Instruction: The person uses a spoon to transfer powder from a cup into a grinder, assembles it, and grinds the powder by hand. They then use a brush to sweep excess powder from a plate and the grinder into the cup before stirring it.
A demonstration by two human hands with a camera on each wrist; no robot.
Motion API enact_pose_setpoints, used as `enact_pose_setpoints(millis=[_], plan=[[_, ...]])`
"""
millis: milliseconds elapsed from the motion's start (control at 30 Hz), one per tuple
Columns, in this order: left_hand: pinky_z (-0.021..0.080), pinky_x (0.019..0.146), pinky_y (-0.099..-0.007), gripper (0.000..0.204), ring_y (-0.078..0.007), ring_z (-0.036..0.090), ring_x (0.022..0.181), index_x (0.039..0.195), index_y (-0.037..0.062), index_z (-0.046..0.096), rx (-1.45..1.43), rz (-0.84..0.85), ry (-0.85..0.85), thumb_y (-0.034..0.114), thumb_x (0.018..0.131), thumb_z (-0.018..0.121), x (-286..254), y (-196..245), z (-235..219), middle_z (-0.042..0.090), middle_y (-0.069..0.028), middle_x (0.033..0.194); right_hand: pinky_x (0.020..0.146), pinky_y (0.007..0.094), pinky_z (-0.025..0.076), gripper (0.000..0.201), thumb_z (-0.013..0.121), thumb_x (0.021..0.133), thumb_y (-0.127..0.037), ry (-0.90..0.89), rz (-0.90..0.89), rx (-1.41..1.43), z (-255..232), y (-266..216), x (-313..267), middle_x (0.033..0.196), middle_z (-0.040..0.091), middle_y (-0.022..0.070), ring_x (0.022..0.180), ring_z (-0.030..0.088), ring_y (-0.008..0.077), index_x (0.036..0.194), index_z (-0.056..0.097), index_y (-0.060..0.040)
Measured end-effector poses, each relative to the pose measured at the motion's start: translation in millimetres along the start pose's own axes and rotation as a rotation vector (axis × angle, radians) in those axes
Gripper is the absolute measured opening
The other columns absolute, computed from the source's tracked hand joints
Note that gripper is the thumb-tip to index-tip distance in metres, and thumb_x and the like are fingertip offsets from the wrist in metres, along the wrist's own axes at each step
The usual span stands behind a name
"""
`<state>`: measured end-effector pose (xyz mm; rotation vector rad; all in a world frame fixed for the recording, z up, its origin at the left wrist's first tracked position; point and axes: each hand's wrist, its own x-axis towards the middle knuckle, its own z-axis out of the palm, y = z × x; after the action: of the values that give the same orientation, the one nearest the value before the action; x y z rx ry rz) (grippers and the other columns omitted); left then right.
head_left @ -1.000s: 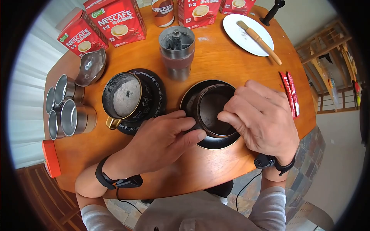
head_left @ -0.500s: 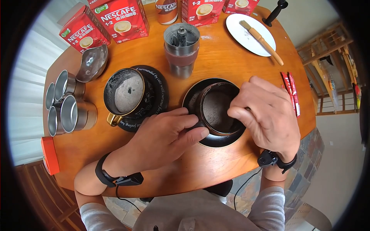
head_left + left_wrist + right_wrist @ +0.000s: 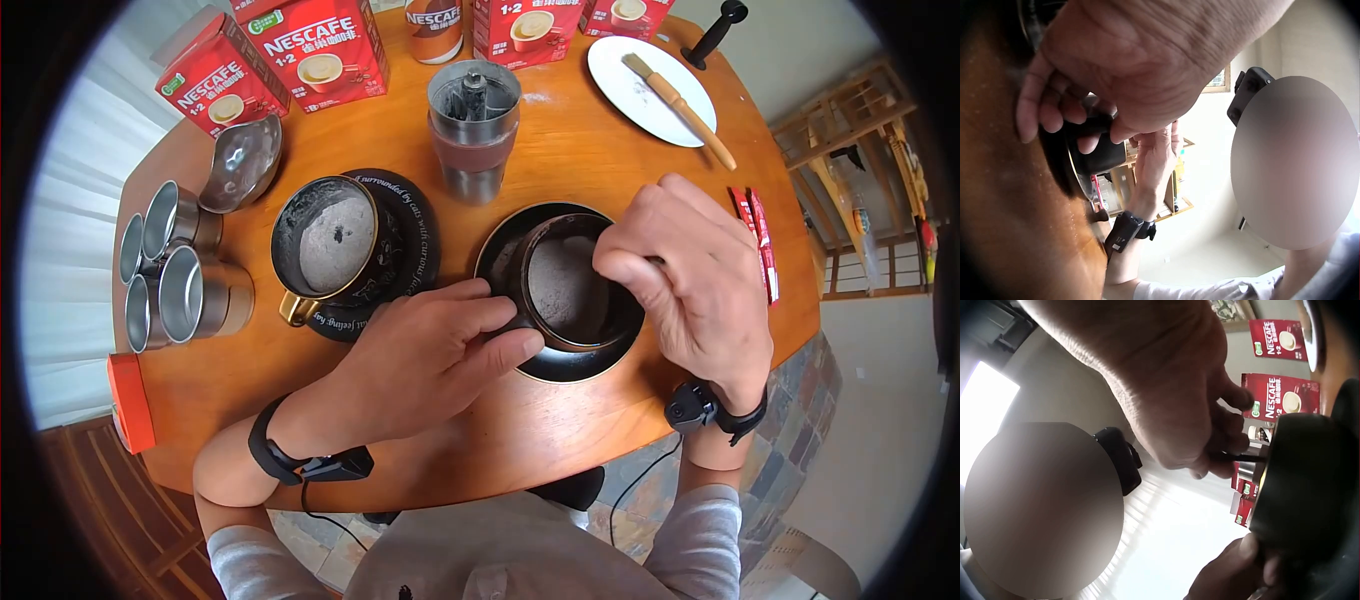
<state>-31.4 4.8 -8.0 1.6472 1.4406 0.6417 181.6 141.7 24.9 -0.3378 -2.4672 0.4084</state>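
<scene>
A black cup (image 3: 568,285) with grey-brown powder inside stands on a black, gold-rimmed saucer (image 3: 600,366). My left hand (image 3: 425,350) pinches the cup's handle on its left side; the left wrist view shows fingertips (image 3: 1089,144) against the dark handle. Over the cup's right rim, my right hand (image 3: 695,280) has its fingers curled. From them a thin dark stick-like utensil (image 3: 1244,457) runs into the cup in the right wrist view; its lower end is hidden. Left of these, another black cup (image 3: 335,245) with a gold handle holds a mound of pale powder.
Behind the cups stands an open steel grinder (image 3: 470,150). Several metal cups (image 3: 183,295) and a wavy bowl (image 3: 240,165) are at left. A wooden brush (image 3: 680,105) lies across a white plate (image 3: 640,60). Red sachets (image 3: 757,240) lie at right, coffee boxes (image 3: 315,55) at the back.
My right hand has shifted slightly right and up over the cup's rim. More of the powder inside shows now. The left hand keeps its hold on the handle.
</scene>
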Motion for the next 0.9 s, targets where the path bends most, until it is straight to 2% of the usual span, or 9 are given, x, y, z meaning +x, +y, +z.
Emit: enact_pose_setpoints(millis=[67, 167, 267, 367, 467, 567, 767, 867, 900], plan=[[0.047, 0.071, -0.039, 0.027, -0.0303, 0.055, 0.079, 0.102, -0.0023, 0.065, 0.001, 0.005, 0.002, 0.024, 0.106, 0.065, 0.0, 0.0, -0.1, 0.055, -0.0136, 0.089, 0.062, 0.0394, 0.045, 0.027, 0.071, 0.097, -0.025, -0.024, 0.013, -0.012, -0.5, 4.2, -0.3, 0.079, 0.062, 0.0088, 0.071, 0.057, 0.0298, 0.084, 0.064, -0.0031], [0.046, 0.071, -0.0394, 0.029, -0.031, 0.055, 0.078, 0.099, -0.0025, 0.063, 0.012, 0.014, 0.006, 0.025, 0.106, 0.065, 0.5, -0.4, -0.3, 0.054, -0.0142, 0.088, 0.065, 0.0423, 0.049, 0.018, 0.076, 0.092, -0.016, -0.105, 0.038, 0.185, -9.4, 2.4, -0.9, 0.078, 0.06, 0.0122, 0.072, 0.058, 0.0341, 0.088, 0.067, -0.0013], [0.046, 0.07, -0.04, 0.03, -0.0313, 0.055, 0.078, 0.096, -0.0024, 0.062, 0.007, 0.014, 0.009, 0.026, 0.106, 0.065, 0.1, 0.0, -0.3, 0.054, -0.0143, 0.088, 0.066, 0.0419, 0.049, 0.019, 0.075, 0.094, -0.016, -0.017, 0.061, 0.09, -5.4, 1.3, 1.9, 0.08, 0.062, 0.0127, 0.073, 0.059, 0.0346, 0.089, 0.066, -0.0005], [0.046, 0.07, -0.0403, 0.03, -0.0314, 0.055, 0.077, 0.096, -0.0022, 0.062, -0.004, 0.018, 0.011, 0.026, 0.106, 0.065, 0.1, -0.2, 0.0, 0.054, -0.0143, 0.087, 0.067, 0.0418, 0.05, 0.019, 0.074, 0.095, -0.016, -0.03, 0.076, 0.034, -5.1, 5.7, 1.6, 0.081, 0.063, 0.0129, 0.074, 0.06, 0.035, 0.088, 0.066, -0.0006], [0.046, 0.07, -0.0403, 0.03, -0.0314, 0.055, 0.078, 0.095, -0.0021, 0.061, -0.008, 0.022, 0.015, 0.025, 0.106, 0.065, 0.3, -1.0, 0.6, 0.054, -0.0143, 0.087, 0.068, 0.0414, 0.051, 0.019, 0.073, 0.096, -0.017, -0.081, 0.11, 0.243, -7.7, 6.7, -3.2, 0.082, 0.064, 0.0126, 0.075, 0.061, 0.0342, 0.088, 0.066, -0.0006], [0.046, 0.07, -0.0403, 0.029, -0.0313, 0.055, 0.078, 0.094, -0.0021, 0.061, 0.001, 0.03, 0.019, 0.024, 0.106, 0.065, 0.4, -1.1, 0.6, 0.054, -0.0143, 0.087, 0.068, 0.0412, 0.051, 0.019, 0.072, 0.097, -0.016, 0.018, 0.087, 0.067, -2.6, 6.5, 1.7, 0.082, 0.065, 0.0121, 0.075, 0.062, 0.0333, 0.089, 0.067, -0.0003], [0.046, 0.07, -0.0413, 0.028, -0.0316, 0.055, 0.078, 0.092, -0.0018, 0.062, -0.004, 0.054, 0.044, 0.023, 0.105, 0.066, -0.2, -0.5, 1.4, 0.053, -0.0139, 0.085, 0.068, 0.0406, 0.051, 0.017, 0.07, 0.098, -0.014, -0.036, 0.096, 0.237, -3.7, 9.2, -0.1, 0.081, 0.065, 0.012, 0.075, 0.062, 0.0329, 0.089, 0.067, -0.0001], [0.046, 0.07, -0.042, 0.027, -0.0322, 0.056, 0.078, 0.091, -0.0013, 0.062, 0.003, 0.075, 0.058, 0.022, 0.104, 0.067, 0.3, -2.5, 3.3, 0.054, -0.014, 0.085, 0.069, 0.0401, 0.051, 0.016, 0.069, 0.099, -0.012, -0.021, 0.104, 0.119, -0.3, 6.2, 2.8, 0.081, 0.065, 0.0121, 0.075, 0.062, 0.0329, 0.089, 0.067, -0.0001], [0.046, 0.07, -0.0423, 0.027, -0.0325, 0.057, 0.079, 0.091, -0.001, 0.062, 0.021, 0.083, 0.063, 0.022, 0.104, 0.067, 0.3, -2.5, 3.2, 0.054, -0.0141, 0.085, 0.069, 0.0401, 0.051, 0.015, 0.069, 0.099, -0.012, -0.042, 0.122, 0.18, -1.3, 6.0, 2.2, 0.081, 0.065, 0.0121, 0.075, 0.063, 0.0328, 0.089, 0.067, -0.0001]])
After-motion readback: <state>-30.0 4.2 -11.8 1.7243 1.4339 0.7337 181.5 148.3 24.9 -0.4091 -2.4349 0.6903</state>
